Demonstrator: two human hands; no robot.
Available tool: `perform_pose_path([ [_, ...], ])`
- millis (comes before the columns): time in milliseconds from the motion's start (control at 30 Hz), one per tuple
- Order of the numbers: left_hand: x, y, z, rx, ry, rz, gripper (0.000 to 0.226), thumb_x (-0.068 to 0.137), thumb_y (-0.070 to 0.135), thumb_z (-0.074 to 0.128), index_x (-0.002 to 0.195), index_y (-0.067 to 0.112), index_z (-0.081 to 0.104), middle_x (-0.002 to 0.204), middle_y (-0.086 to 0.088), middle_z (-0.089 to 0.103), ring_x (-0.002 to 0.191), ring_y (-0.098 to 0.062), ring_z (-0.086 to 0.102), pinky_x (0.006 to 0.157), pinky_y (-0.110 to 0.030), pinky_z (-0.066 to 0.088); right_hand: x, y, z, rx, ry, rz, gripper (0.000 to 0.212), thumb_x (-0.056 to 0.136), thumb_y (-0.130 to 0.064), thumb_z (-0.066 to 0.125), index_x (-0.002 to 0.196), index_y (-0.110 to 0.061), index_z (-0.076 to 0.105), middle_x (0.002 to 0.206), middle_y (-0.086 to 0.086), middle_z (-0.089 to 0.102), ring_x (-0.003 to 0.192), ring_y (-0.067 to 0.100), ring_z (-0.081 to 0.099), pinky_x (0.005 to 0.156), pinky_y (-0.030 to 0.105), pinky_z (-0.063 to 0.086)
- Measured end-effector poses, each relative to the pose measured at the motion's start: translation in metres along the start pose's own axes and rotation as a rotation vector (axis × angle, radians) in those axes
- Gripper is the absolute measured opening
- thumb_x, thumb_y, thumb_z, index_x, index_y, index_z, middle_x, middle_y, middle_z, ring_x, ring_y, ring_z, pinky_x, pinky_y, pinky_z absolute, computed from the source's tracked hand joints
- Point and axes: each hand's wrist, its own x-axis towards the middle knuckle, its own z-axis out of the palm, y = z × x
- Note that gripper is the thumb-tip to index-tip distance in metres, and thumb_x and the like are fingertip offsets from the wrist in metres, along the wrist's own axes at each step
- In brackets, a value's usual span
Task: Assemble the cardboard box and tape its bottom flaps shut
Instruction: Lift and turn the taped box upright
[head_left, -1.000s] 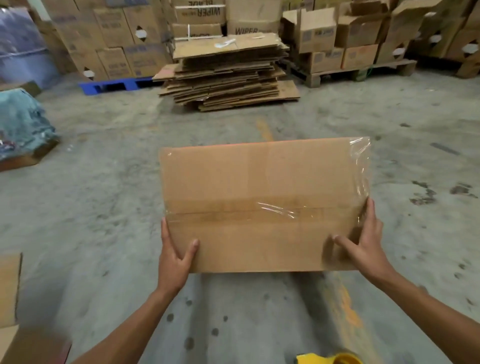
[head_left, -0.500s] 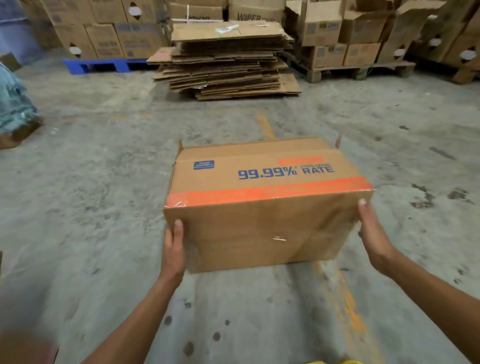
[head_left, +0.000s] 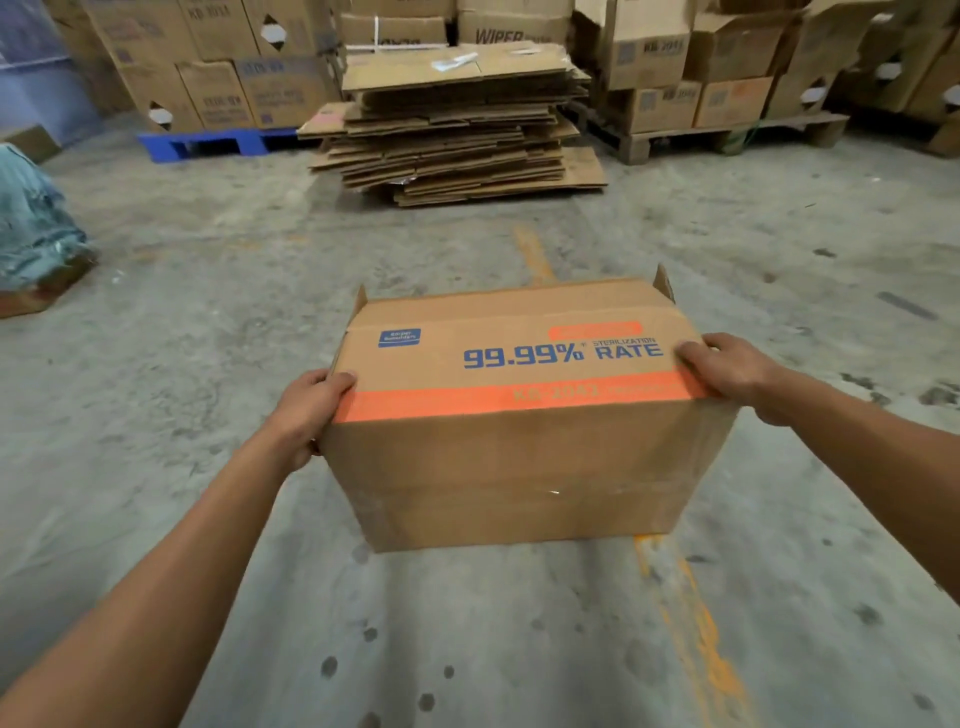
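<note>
Your grip: left hand (head_left: 311, 410) and right hand (head_left: 727, 366) clasp opposite ends of the cardboard box (head_left: 519, 415), steadying it tipped, its taped bottom facing you.

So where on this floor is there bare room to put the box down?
Bare concrete lies between the box and the flattened cardboard stack, to the left between the box and the wrapped blue-green bundle, and to the right below the wooden pallet. The back wall is crowded with stacked cartons.
</note>
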Motion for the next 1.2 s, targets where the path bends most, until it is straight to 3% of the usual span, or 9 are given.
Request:
perform_pose_path([
  [167, 0.003, 0.015, 0.010, 0.081, -0.115, -0.042, 0.054, 0.093, 0.051, 0.051, 0.136, 0.019, 0.046, 0.117, -0.010, 0.066, 0.090, -0.027, 0.067, 0.063, -0.038, 0.058, 0.021, -0.002, 0.007, 0.037, -0.058, -0.034, 0.061, 0.098, -0.045, 0.048, 0.152, -0.021, 0.030, 0.151, 0.007, 0.042, 0.130, 0.029, 0.046, 0.106, 0.037, 0.037],
  [267, -0.003, 0.007, 0.013, 0.122, -0.053, 0.039, 0.080, 0.090, 0.057, 0.054, 0.153, 0.031, 0.013, 0.153, 0.000, 0.036, 0.122, -0.025, 0.053, 0.093, -0.045, 0.052, 0.028, 0.016, 0.004, 0.033, -0.073, -0.040, 0.075, 0.093, -0.056, 0.051, 0.155, -0.034, 0.016, 0.157, 0.000, 0.033, 0.135, 0.029, 0.041, 0.106, 0.039, 0.037],
  [333, -0.010, 0.003, 0.011, 0.150, -0.030, 0.076, 0.082, 0.089, 0.059, 0.053, 0.153, 0.040, 0.005, 0.159, 0.006, 0.024, 0.131, -0.024, 0.044, 0.102, -0.045, 0.045, 0.027, 0.020, 0.002, 0.111, -0.142, -0.014, 0.076, 0.088, -0.061, 0.054, 0.152, -0.047, 0.016, 0.148, -0.005, 0.038, 0.120, 0.027, 0.049, 0.089, 0.041, 0.048],
  [467, -0.024, -0.005, 0.009, 0.156, -0.008, 0.094, 0.075, 0.090, 0.059, 0.051, 0.151, 0.045, 0.010, 0.154, 0.004, 0.032, 0.124, -0.024, 0.049, 0.100, -0.046, 0.047, 0.021, 0.022, 0.004, 0.292, -0.174, -0.045, 0.074, 0.092, -0.048, 0.059, 0.154, -0.041, 0.018, 0.150, -0.003, 0.040, 0.105, 0.020, 0.055, 0.079, 0.032, 0.048],
  [633, -0.043, -0.010, 0.010, 0.098, 0.036, 0.139, 0.074, 0.093, 0.052, 0.052, 0.153, 0.037, 0.012, 0.154, 0.005, 0.033, 0.117, -0.016, 0.049, 0.094, -0.034, 0.046, 0.006, 0.027, 0.003, 0.326, -0.218, -0.201, 0.072, 0.097, -0.037, 0.056, 0.155, -0.032, 0.014, 0.130, -0.008, 0.043, 0.101, 0.014, 0.053, 0.069, 0.024, 0.046],
  [767, -0.048, -0.009, 0.006, 0.137, 0.157, 0.240, 0.083, 0.088, 0.059, 0.055, 0.154, 0.035, 0.010, 0.157, 0.008, 0.027, 0.134, -0.015, 0.040, 0.102, -0.029, 0.036, -0.004, 0.022, 0.002, 0.274, -0.090, -0.347, 0.067, 0.094, -0.041, 0.059, 0.151, -0.035, 0.024, 0.135, -0.012, 0.047, 0.113, 0.013, 0.053, 0.088, 0.025, 0.043],
  [867, -0.050, -0.013, 0.009, 0.126, 0.262, 0.351, 0.085, 0.087, 0.060, 0.055, 0.153, 0.038, 0.006, 0.157, 0.009, 0.029, 0.134, -0.012, 0.039, 0.111, -0.033, 0.032, -0.010, 0.039, 0.010, 0.148, 0.038, -0.399, 0.079, 0.085, -0.065, 0.054, 0.151, -0.042, 0.016, 0.151, -0.009, 0.042, 0.129, 0.025, 0.051, 0.107, 0.043, 0.041],
  [1033, -0.064, -0.084, 0.026, 0.138, 0.243, 0.391, 0.079, 0.089, 0.049, 0.060, 0.151, 0.041, 0.011, 0.154, 0.007, 0.036, 0.131, -0.013, 0.046, 0.109, -0.032, 0.033, -0.032, 0.080, 0.039, -0.014, 0.053, -0.462, 0.091, 0.090, -0.057, 0.053, 0.155, -0.036, -0.008, 0.162, 0.000, 0.025, 0.138, 0.030, 0.042, 0.106, 0.043, 0.037],
  [1200, -0.062, -0.114, 0.028, 0.051, 0.160, 0.378, 0.074, 0.090, 0.043, 0.061, 0.148, 0.046, 0.015, 0.149, 0.013, 0.040, 0.129, -0.008, 0.048, 0.108, -0.037, 0.040, -0.033, 0.103, 0.049, -0.036, -0.007, -0.496, 0.099, 0.089, -0.048, 0.058, 0.143, -0.052, -0.024, 0.162, -0.003, 0.021, 0.143, 0.021, 0.034, 0.110, 0.041, 0.035],
])
